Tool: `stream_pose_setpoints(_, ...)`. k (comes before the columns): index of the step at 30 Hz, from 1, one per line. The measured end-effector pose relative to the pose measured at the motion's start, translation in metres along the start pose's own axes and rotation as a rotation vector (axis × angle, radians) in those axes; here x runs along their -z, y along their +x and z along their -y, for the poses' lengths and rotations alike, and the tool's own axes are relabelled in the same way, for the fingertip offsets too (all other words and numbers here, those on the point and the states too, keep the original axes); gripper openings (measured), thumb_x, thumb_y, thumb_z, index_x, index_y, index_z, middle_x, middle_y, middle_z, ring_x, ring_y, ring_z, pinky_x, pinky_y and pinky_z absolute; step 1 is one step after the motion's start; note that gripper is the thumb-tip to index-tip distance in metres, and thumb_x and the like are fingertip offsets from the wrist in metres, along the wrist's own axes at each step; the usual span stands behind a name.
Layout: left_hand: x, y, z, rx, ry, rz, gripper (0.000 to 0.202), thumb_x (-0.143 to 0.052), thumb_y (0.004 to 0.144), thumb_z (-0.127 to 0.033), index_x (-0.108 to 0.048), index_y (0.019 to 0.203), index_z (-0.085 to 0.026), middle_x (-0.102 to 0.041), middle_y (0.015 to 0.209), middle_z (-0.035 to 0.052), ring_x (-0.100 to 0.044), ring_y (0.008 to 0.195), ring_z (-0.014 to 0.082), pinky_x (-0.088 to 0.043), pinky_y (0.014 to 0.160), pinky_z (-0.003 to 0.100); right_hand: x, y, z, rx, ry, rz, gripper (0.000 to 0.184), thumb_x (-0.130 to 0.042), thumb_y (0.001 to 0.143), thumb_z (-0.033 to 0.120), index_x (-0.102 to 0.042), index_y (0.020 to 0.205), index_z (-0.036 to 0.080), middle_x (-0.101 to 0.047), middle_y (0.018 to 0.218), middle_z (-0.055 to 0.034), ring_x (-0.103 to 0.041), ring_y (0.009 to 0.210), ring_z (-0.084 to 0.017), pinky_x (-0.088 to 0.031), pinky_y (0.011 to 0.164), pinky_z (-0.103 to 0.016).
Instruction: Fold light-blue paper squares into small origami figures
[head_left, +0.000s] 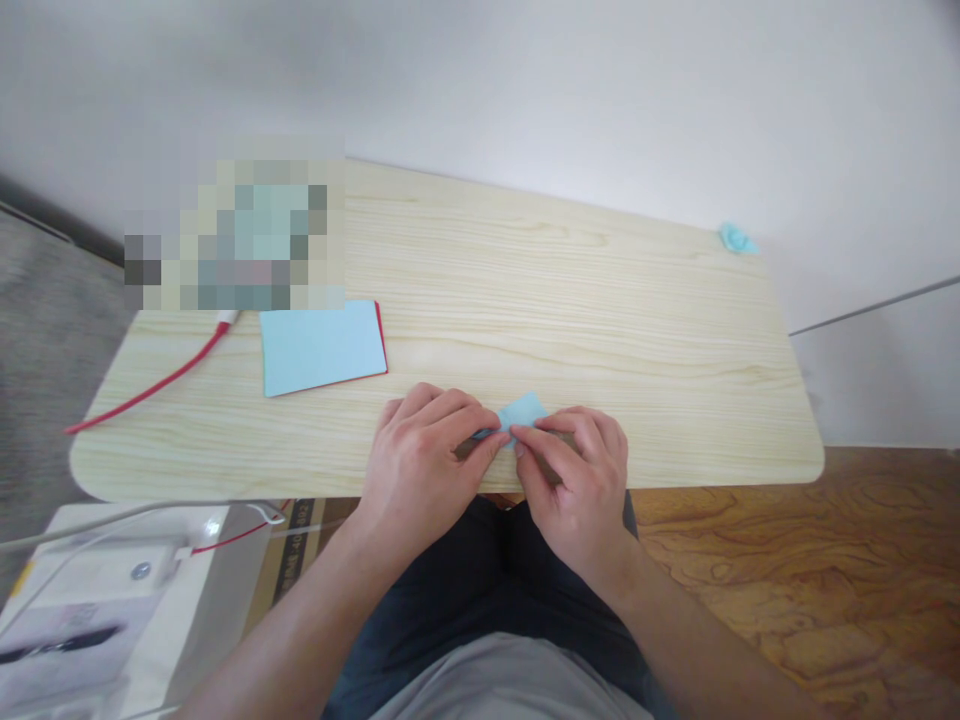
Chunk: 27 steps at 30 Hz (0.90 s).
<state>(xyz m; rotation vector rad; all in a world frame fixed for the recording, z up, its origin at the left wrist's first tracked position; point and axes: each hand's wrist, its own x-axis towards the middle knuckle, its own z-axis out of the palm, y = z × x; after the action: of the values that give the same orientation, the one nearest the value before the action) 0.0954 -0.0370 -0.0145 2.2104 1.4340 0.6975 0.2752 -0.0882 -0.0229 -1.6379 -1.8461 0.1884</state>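
Pinching folded blue paper (523,412), left hand (420,455), right hand (574,470), wooden table (600,320)

— Where did the paper piece (523,410) lie?
— At the near edge of the table (600,300), pinched between left hand (420,450) and right hand (577,470). Behind it, leftward, lay a stack of sheets (322,347); a cable (150,385) farther left; a folded scrap (737,238) at the far right corner.

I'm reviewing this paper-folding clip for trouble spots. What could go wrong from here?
The small blue paper, pinched between left hand and right hand, lies near the front edge of the table; a slip might drop it into the lap. The hands cover much of it, so a crease may run crooked. The folded blue piece at the far corner might get knocked off.
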Motion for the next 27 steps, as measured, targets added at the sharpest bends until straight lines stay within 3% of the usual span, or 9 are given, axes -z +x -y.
stream_pose_setpoints(13, 0.0052, 0.0046, 0.0031, -0.032, 0.017, 0.059, 0.012, -0.066, 0.092, -0.036, -0.072, 0.087, -0.027, -0.073, 0.094, 0.0009, -0.058, 0.093, 0.0225, -0.043, 0.086, 0.040, -0.0016, -0.0007, 0.0000, -0.004, -0.022, 0.000, 0.018, -0.071, 0.089, 0.026, -0.077, 0.104, 0.034, -0.065, 0.106, -0.0045, -0.055, 0.107, -0.026, -0.040, 0.098, -0.049)
stream_pose_setpoints(19, 0.0068, 0.0038, 0.0043, -0.040, -0.013, 0.076, 0.012, -0.062, 0.093, -0.029, -0.073, 0.092, -0.026, -0.073, 0.097, 0.0019, -0.058, 0.095, 0.0224, -0.043, 0.088, 0.040, -0.0034, 0.0011, 0.0020, -0.024, -0.027, -0.022, 0.011, -0.073, 0.088, 0.033, -0.078, 0.098, 0.035, -0.065, 0.102, -0.0038, -0.056, 0.102, -0.025, -0.040, 0.097, -0.048)
stream_pose_setpoints(27, 0.0090, 0.0013, 0.0087, -0.086, -0.057, 0.073, 0.016, -0.058, 0.095, -0.024, -0.073, 0.098, -0.026, -0.073, 0.100, 0.0032, -0.058, 0.097, 0.0224, -0.044, 0.089, 0.041, -0.0035, 0.0025, 0.0034, -0.022, -0.026, -0.031, 0.008, -0.073, 0.089, 0.032, -0.078, 0.096, 0.032, -0.064, 0.100, -0.0051, -0.054, 0.101, -0.026, -0.040, 0.096, -0.049)
